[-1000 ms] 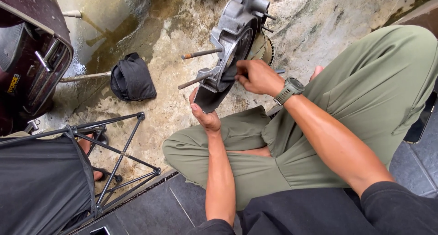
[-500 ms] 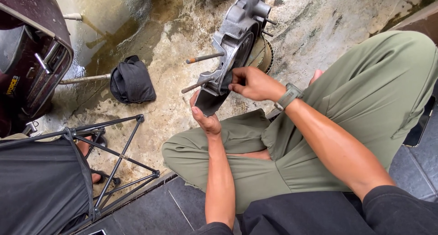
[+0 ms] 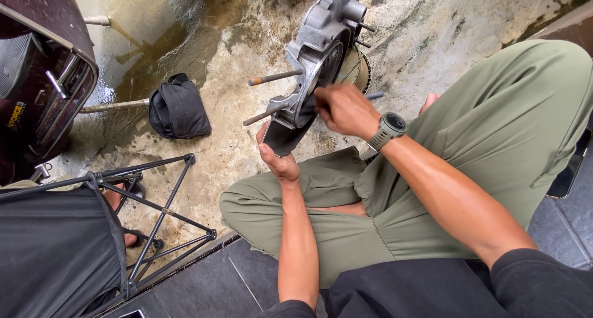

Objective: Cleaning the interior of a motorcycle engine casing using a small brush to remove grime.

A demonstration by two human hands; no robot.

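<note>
Gripping the lower end of a grey metal engine casing [image 3: 315, 64], the left hand [image 3: 278, 160] has its fingers [image 3: 264, 142] curled up around the dark bottom edge, thumb toward the body, holding the piece propped on end. The right hand [image 3: 346, 111] is closed on a thin tool [image 3: 374, 96] whose blue-grey end pokes out past the knuckles; its fingers are clamped together around the shaft, and the working end is hidden where it meets the round opening of the casing. A dark watch [image 3: 389, 127] sits on that wrist.

The casing stands just ahead of both hands, its long axis running away from the person and slightly to the right, from the left hand's grip up toward the top of the view. Two long rusty studs [image 3: 272, 78] stick out of its side toward the left. The right hand is the nearer one to the opening; the left is below it, at the casing's near end.

Further out, the person sits cross-legged in olive trousers [image 3: 494, 139] on a stained, wet concrete floor [image 3: 235, 108]. A crumpled black cloth [image 3: 179, 108] lies well to the left, and a black folding stool [image 3: 154, 219] stands at the lower left.
</note>
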